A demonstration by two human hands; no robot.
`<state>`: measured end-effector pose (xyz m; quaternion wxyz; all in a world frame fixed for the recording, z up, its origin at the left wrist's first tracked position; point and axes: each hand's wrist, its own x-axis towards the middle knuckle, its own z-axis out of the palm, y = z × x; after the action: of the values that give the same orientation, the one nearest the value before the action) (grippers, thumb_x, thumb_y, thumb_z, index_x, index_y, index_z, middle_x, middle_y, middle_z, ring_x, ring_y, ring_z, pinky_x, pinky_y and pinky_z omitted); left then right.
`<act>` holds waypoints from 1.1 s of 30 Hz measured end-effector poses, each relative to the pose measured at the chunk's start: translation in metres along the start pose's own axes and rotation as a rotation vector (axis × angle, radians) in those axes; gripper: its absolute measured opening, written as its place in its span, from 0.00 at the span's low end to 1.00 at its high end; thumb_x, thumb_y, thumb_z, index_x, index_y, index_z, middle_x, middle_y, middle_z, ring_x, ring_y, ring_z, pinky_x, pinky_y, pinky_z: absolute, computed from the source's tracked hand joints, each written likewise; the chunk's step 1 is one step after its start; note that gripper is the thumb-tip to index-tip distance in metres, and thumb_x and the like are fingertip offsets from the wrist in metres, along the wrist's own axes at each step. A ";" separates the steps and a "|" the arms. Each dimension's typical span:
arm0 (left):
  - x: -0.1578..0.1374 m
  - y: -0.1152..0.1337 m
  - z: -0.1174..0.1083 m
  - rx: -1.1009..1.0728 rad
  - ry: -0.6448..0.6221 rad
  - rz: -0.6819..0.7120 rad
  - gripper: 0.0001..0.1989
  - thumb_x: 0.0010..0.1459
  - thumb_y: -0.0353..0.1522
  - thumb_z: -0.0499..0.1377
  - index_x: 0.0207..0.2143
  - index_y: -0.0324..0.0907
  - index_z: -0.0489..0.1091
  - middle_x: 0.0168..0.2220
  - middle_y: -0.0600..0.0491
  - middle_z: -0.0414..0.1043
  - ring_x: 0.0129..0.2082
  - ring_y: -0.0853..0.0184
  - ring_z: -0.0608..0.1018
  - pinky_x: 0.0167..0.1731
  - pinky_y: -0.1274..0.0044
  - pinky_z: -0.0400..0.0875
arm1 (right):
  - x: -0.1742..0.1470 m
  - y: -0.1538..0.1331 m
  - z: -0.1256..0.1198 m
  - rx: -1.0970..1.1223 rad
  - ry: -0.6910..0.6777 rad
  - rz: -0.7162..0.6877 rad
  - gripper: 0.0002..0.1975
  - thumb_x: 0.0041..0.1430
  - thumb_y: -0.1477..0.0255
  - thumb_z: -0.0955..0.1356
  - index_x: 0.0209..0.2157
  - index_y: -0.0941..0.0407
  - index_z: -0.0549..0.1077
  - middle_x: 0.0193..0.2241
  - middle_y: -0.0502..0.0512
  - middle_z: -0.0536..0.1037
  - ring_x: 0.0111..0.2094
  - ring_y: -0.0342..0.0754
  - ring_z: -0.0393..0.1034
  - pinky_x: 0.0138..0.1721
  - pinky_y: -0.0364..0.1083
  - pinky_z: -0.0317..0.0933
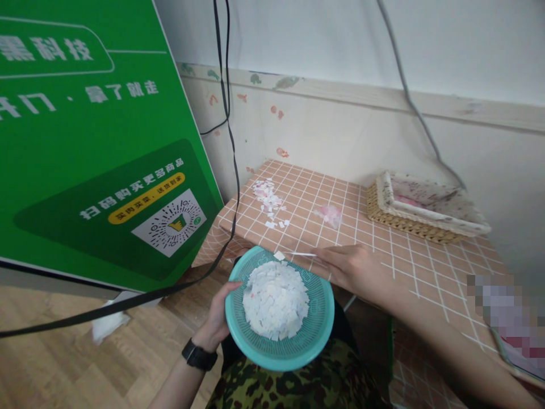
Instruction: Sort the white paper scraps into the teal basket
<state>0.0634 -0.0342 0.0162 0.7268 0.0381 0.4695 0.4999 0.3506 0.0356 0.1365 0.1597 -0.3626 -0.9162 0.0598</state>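
My left hand (221,309) grips the left rim of a round teal plastic colander (321,318), with the thumb over the edge. Inside lies a heap of small white paper pieces (276,298). The colander rests over my lap, close against the table's front edge. At its far rim, my right hand (347,264) pinches a thin white strip (300,254) that points left. Near the strip's tip, one pale square piece (279,256) shows at the colander's rim; I cannot tell whether the two touch.
On the checked tablecloth (357,227) are scattered paper scraps (269,196) and a crumpled pinkish clear bag (331,215). A cloth-lined wicker basket (419,224) stands at the back right. A dark strap (187,282) hangs across the left, before a green cabinet (106,153).
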 end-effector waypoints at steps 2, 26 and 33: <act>0.000 0.001 0.000 -0.001 0.000 -0.002 0.06 0.51 0.28 0.59 0.28 0.34 0.76 0.24 0.47 0.79 0.24 0.63 0.79 0.31 0.72 0.74 | -0.003 0.005 0.000 0.002 0.056 0.007 0.17 0.64 0.63 0.61 0.45 0.58 0.74 0.33 0.59 0.79 0.29 0.46 0.73 0.29 0.43 0.61; -0.001 -0.001 -0.004 0.010 0.030 0.011 0.06 0.50 0.28 0.59 0.25 0.35 0.75 0.21 0.49 0.78 0.20 0.64 0.77 0.25 0.74 0.73 | 0.026 0.052 -0.006 -0.147 0.167 0.509 0.13 0.58 0.68 0.61 0.31 0.57 0.76 0.22 0.55 0.76 0.21 0.45 0.65 0.25 0.44 0.49; 0.001 -0.001 -0.005 0.004 0.020 0.014 0.06 0.50 0.28 0.59 0.25 0.36 0.76 0.21 0.49 0.79 0.22 0.64 0.78 0.27 0.73 0.74 | 0.042 0.030 0.020 0.216 0.122 0.437 0.15 0.58 0.66 0.61 0.25 0.57 0.73 0.17 0.50 0.70 0.19 0.43 0.61 0.22 0.43 0.48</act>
<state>0.0604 -0.0360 0.0130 0.7186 0.0377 0.4775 0.5042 0.3348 0.0867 0.1214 0.2359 -0.5360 -0.7929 0.1686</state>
